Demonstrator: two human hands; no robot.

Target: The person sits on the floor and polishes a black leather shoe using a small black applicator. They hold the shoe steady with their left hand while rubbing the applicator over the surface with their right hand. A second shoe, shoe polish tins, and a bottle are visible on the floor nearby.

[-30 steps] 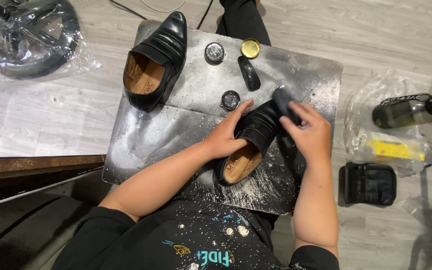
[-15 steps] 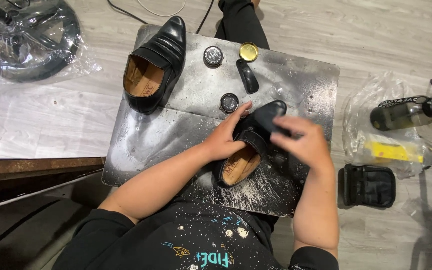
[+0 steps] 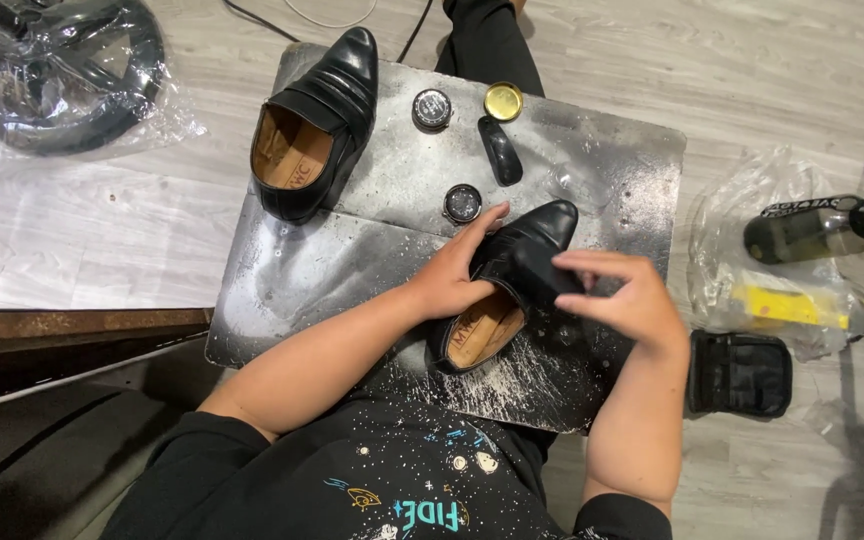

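Right hand (image 3: 624, 300) has slid back off the toe of the near shoe (image 3: 512, 270) since a second ago; earlier it covered the toe, now the toe shows bare and pointed. I see its fingers (image 3: 584, 262) drawn together along the shoe's right side; whether they pinch a cloth I cannot tell. Left hand (image 3: 457, 272) has not shifted: it clamps the shoe's opening, thumb side over the rim, fingers spread across the vamp. This shoe lies on the grey board (image 3: 352, 260), at the board's near middle, toe pointing away.

Step in hand, my read: rubbing polish over the upper. Next move likely calls for a steady left-hand hold while the right strokes toward the toe again.

Containers: small round tin (image 3: 463, 203) just beyond the shoe, contents dark; a second dark tin (image 3: 432, 108) and a gold lid (image 3: 503, 101) at the board's far edge, with a black dauber (image 3: 500, 150) beside them. Other shoe (image 3: 314, 125) sits at the board's far left corner. Right of the board: dark bottle (image 3: 812, 230) on a plastic bag, black pouch (image 3: 740, 373), closed.
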